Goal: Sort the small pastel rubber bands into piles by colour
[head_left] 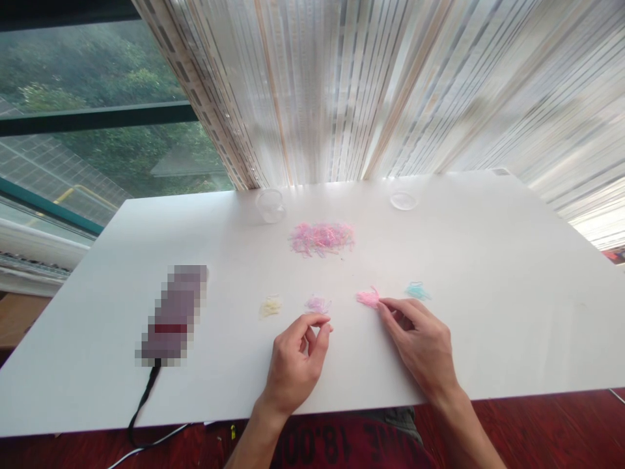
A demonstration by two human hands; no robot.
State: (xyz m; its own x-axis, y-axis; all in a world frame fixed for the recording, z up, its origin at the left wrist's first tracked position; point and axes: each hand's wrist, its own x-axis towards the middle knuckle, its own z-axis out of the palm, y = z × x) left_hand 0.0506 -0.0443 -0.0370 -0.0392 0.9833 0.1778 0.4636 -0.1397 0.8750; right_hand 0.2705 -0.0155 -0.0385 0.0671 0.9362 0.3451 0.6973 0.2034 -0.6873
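My left hand (295,361) is just below a small lilac pile (318,304), its thumb and forefinger curled toward each other; whatever may be between them is too small to make out. The fingertips of my right hand (424,342) are pinched at the right edge of a pink pile (367,298) of short strands. To the right of that lies a turquoise pile (417,290), and a pale yellow pile (270,306) is at the left. Farther back is a larger mixed heap (322,239), mostly pink with lilac and pale strands.
A clear plastic cup (271,206) and a round clear lid (403,200) are at the back of the white table (512,280). On the left, a blurred-out device (173,312) has a black cable (145,397) running over the front edge. Curtains hang behind.
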